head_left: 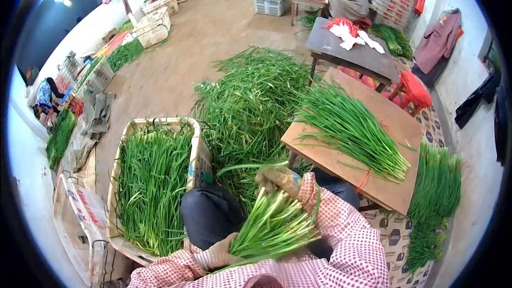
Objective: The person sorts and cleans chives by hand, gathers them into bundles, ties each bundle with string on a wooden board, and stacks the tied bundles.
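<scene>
My left hand, in a pale work glove, is closed round a bunch of garlic chives on my lap. The pale stem ends of the bunch fan out to the right. Just above the bunch is my gloved right hand, its fingers curled. A long loose chive leaf runs along the upper edge of that hand and seems held in it; the fingertips are partly hidden. At my left knee stands a white plastic crate filled with chives. More chives lie on a low board table at the right.
A large heap of loose leaves covers the floor ahead. Tied bunches stand by the right wall. A dark table holds red ties and white cloth. Beyond it sits a person; another person bends at far left.
</scene>
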A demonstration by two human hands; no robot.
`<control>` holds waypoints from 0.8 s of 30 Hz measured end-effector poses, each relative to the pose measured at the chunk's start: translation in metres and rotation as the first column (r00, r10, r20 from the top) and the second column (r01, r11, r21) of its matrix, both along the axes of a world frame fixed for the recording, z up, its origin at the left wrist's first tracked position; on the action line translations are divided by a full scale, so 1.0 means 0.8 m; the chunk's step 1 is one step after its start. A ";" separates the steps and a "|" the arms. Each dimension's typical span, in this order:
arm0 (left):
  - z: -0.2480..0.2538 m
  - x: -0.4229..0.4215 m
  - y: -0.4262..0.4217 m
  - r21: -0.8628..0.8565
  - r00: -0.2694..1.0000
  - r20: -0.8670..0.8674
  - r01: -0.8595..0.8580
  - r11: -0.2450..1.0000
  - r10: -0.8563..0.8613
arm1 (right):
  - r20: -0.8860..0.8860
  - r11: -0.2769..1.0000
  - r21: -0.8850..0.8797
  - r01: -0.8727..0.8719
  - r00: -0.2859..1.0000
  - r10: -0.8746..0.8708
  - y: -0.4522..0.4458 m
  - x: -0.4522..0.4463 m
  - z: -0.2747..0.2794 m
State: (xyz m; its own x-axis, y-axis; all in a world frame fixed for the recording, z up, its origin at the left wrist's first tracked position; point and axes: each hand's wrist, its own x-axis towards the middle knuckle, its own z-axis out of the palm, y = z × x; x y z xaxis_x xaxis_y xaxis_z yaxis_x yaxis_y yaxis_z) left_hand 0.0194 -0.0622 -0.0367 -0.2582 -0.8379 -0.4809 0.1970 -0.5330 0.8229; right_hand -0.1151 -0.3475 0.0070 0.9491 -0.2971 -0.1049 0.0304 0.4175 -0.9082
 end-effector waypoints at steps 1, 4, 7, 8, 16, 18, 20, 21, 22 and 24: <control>-0.001 -0.003 0.005 -0.015 0.997 -0.031 -0.067 0.998 0.067 | 0.008 1.000 -0.001 0.027 1.000 -0.027 -0.007 0.013 -0.016; 0.032 -0.006 0.009 -0.010 0.990 -0.007 -0.144 0.990 0.144 | -0.005 0.953 -0.069 0.294 0.956 -0.295 -0.007 0.037 0.002; 0.048 -0.010 0.016 -0.045 0.981 0.010 -0.194 0.980 0.194 | -0.383 0.769 -0.121 0.627 0.686 -0.619 -0.054 0.050 0.086; 0.036 0.001 0.027 -0.048 0.972 0.220 -0.073 0.996 0.082 | -0.316 0.740 -0.141 0.658 0.679 -0.663 -0.084 0.039 0.088; 0.065 -0.015 0.026 0.096 0.901 -0.069 -0.422 0.902 0.429 | -0.352 0.858 -0.379 0.346 0.804 -0.480 -0.073 -0.094 0.123; 0.063 -0.019 0.023 0.100 0.883 -0.068 -0.456 0.884 0.464 | -0.447 0.878 -0.371 0.303 0.771 -0.454 -0.036 -0.111 0.100; 0.060 -0.021 0.024 0.106 0.863 -0.060 -0.494 0.863 0.502 | -0.404 0.906 -0.186 0.381 0.810 -0.424 -0.008 -0.121 0.084; 0.053 -0.019 0.027 0.062 0.876 0.004 -0.482 0.874 0.483 | -0.409 0.906 -0.177 0.385 0.808 -0.423 -0.008 -0.125 0.063; 0.048 -0.018 0.028 0.020 0.883 0.070 -0.466 0.885 0.464 | -0.379 0.942 -0.095 0.321 0.863 -0.333 -0.006 -0.124 0.044; 0.044 -0.020 0.032 0.058 0.871 0.075 -0.489 0.870 0.485 | -0.338 0.966 -0.004 0.259 0.909 -0.245 0.000 -0.127 0.021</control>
